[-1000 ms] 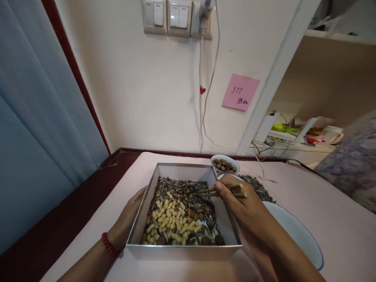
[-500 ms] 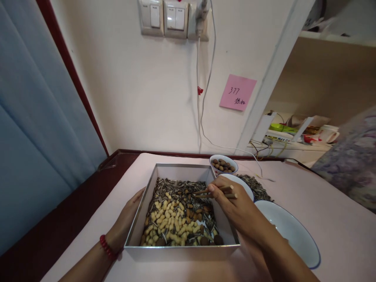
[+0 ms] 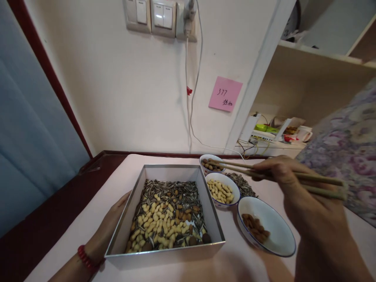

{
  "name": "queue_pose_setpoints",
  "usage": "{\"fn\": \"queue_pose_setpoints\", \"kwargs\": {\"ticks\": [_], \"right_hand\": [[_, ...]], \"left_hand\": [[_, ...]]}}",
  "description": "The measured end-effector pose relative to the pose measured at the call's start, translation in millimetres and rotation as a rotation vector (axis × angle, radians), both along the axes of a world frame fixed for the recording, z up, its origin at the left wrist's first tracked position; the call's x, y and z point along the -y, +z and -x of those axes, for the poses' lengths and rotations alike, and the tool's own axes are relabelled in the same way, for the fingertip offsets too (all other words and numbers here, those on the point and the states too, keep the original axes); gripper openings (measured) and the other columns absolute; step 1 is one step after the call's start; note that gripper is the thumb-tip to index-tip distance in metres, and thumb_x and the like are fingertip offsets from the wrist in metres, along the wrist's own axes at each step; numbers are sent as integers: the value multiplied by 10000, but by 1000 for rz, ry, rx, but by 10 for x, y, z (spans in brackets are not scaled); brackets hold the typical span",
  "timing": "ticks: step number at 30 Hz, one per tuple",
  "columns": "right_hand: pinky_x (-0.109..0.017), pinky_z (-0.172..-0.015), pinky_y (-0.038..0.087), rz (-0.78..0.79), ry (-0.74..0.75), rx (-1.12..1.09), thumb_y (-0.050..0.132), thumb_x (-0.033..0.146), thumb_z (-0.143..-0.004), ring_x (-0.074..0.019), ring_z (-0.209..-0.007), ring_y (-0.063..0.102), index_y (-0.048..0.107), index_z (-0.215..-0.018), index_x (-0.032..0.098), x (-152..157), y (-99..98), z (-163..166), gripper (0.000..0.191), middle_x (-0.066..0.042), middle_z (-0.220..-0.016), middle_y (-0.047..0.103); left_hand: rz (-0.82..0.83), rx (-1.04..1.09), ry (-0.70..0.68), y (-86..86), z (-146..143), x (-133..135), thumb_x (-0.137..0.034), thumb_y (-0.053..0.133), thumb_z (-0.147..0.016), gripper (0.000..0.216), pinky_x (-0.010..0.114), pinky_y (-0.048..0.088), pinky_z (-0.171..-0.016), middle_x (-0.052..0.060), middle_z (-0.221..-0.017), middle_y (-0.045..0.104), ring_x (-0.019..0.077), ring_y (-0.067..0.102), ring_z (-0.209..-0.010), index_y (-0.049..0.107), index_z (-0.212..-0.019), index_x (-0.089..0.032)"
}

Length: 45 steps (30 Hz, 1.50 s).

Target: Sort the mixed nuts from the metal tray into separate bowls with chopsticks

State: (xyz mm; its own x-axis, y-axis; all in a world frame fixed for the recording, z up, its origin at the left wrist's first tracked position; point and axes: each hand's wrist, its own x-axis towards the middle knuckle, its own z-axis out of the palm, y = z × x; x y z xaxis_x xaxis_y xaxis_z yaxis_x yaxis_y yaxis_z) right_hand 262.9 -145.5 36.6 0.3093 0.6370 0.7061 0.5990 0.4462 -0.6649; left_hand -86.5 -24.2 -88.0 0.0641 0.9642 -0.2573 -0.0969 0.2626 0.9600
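My right hand point(image 3: 311, 211) is raised at the right, closed around a pair of wooden chopsticks point(image 3: 319, 179). Their tips overlap the small bowl point(image 3: 203, 167) of round brown nuts; whether they pinch anything cannot be made out. My left hand point(image 3: 113, 217) lies with outstretched fingers along the outer left wall of a square metal box point(image 3: 164, 255), its fingertips partly hidden. Inside are peanuts point(image 3: 157, 219) in shells, striped sunflower seeds point(image 3: 173, 188), some almonds point(image 3: 185, 215) and a few round nuts point(image 3: 206, 237).
Right of the box stand a bowl of peanuts point(image 3: 220, 190) and a larger bowl point(image 3: 280, 233) with almonds. A heap of sunflower seeds point(image 3: 242, 184) lies behind them. A white cable point(image 3: 202, 143) hangs down the wall. A person in floral clothing point(image 3: 346, 145) is at the right.
My right hand has left the box and moved right with the chopsticks, uncovering the bowls of peanuts and almonds. My left hand stays by the box; the view has shifted rightward.
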Motion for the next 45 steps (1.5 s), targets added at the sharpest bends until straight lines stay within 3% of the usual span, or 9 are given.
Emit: {"fn": "queue_pose_setpoints", "kwargs": {"ticks": [4, 8, 11, 14, 17, 22, 29, 39, 45], "right_hand": [[-370, -694, 518, 6, -233, 14, 577, 455, -930, -205, -760, 657, 718, -878, 275, 13, 18, -244, 235, -17, -858, 681], [-387, -693, 514, -17, -305, 16, 569, 465, -929, -208, -749, 660, 714, -884, 270, 11, 29, -259, 248, -22, -870, 674], [-364, -694, 530, -95, -226, -15, 563, 434, -943, -193, -781, 671, 715, -893, 271, 30, 39, -127, 228, -13, -893, 672], [-335, -716, 532, -66, -77, -46, 545, 430, -958, -189, -845, 679, 724, -918, 274, 23, 19, 47, 241, -14, -937, 686], [-292, -717, 515, 69, 83, 9, 511, 439, -977, -171, -893, 665, 719, -931, 283, -47, -28, 228, 264, -4, -945, 691], [-304, -690, 439, 349, 302, 194, 456, 435, -996, -162, -798, 592, 658, -858, 226, -269, -101, 506, 323, -5, -822, 629], [-291, -633, 362, 510, 349, 261, 425, 469, -990, -149, -693, 496, 539, -739, 207, -460, -257, 639, 380, 16, -726, 536], [-314, -686, 436, 509, 358, 220, 417, 491, -983, -180, -740, 551, 580, -763, 195, -645, -527, 624, 404, -12, -755, 586], [-344, -719, 477, 480, 330, 164, 431, 499, -980, -200, -781, 599, 627, -822, 185, -600, -543, 561, 402, -35, -799, 642]], "left_hand": [[18, -18, -18, -114, 38, -59, -470, 825, -621, 700, 384, 560, -865, 76, -1057, 776, 324, 717, -957, 627, -1231, -189], [-7, -21, 0, -132, 49, -76, -428, 854, -577, 623, 373, 567, -840, 70, -1005, 787, 324, 723, -918, 677, -1122, -186], [14, -15, 9, -105, 44, -60, -419, 852, -583, 629, 381, 575, -810, 71, -961, 791, 325, 731, -869, 677, -1138, -182], [30, 31, -3, -93, 25, -32, -418, 824, -638, 655, 367, 577, -797, 72, -968, 790, 309, 736, -862, 647, -1221, -177], [-14, 86, -7, -75, -19, 10, -410, 811, -665, 636, 327, 584, -752, 92, -1003, 783, 293, 739, -876, 652, -1223, -149], [9, 172, 0, -62, -98, 61, -314, 781, -719, 529, 320, 593, -739, 99, -1047, 774, 277, 744, -885, 653, -1209, -161], [29, 241, -24, -157, -95, 55, -254, 718, -795, 487, 334, 608, -722, 82, -988, 783, 248, 754, -789, 609, -1265, -191], [26, 280, -20, -123, -102, 75, -279, 721, -800, 491, 320, 612, -731, 85, -993, 784, 246, 756, -826, 610, -1268, -179], [32, 262, -26, -112, -102, 81, -313, 715, -813, 484, 322, 613, -728, 82, -960, 786, 235, 758, -785, 609, -1269, -190]]}}
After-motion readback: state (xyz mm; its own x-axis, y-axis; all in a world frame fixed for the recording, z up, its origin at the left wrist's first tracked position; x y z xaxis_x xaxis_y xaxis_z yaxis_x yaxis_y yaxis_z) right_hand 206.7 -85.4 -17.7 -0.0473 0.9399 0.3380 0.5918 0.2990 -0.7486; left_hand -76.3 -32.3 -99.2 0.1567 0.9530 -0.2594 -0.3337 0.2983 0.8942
